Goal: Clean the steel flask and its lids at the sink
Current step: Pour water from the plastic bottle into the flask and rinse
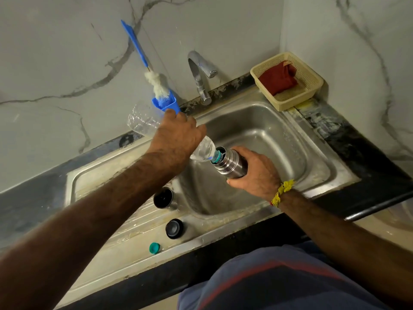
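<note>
Marble-walled sink corner: water going from bottle to flask, lids set aside.

Left to right: brush (154, 82) standing in blue holder (166, 104) against wall; two dark lids (163, 198) (174, 228) and teal cap (154, 247) on drainboard (93, 182); left hand (178, 135) wrapped round tilted clear bottle (143, 123), neck angled down-right, touching flask (230, 162) mouth; flask over sink (279, 139), long axis slanting up-left toward bottle, right hand (257, 173) curled round its body; tap (200, 74) behind; basket (287, 80) with red cloth (278, 78) far right. Judgement: filling for a rinse; mouths must stay aligned.
</note>
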### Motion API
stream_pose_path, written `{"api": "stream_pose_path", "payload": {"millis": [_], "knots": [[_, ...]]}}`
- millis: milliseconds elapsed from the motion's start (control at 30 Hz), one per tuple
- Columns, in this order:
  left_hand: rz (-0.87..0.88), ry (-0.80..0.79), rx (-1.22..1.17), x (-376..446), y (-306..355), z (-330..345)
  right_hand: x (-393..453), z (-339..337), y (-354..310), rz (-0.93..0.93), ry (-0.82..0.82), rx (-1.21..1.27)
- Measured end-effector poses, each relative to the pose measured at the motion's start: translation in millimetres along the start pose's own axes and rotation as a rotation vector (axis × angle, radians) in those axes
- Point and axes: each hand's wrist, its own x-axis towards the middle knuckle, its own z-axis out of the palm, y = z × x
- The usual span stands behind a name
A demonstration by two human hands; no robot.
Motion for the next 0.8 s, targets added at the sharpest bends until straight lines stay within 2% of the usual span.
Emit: {"api": "stream_pose_path", "payload": {"millis": [333,800], "knots": [[-0.061,-0.116,0.067,3,16,-20,-1,1,-2,0.007,-0.015,-0.030],[-0.039,-0.165,0.153,4,31,-21,-5,3,-5,-0.029,-0.049,-0.043]]}}
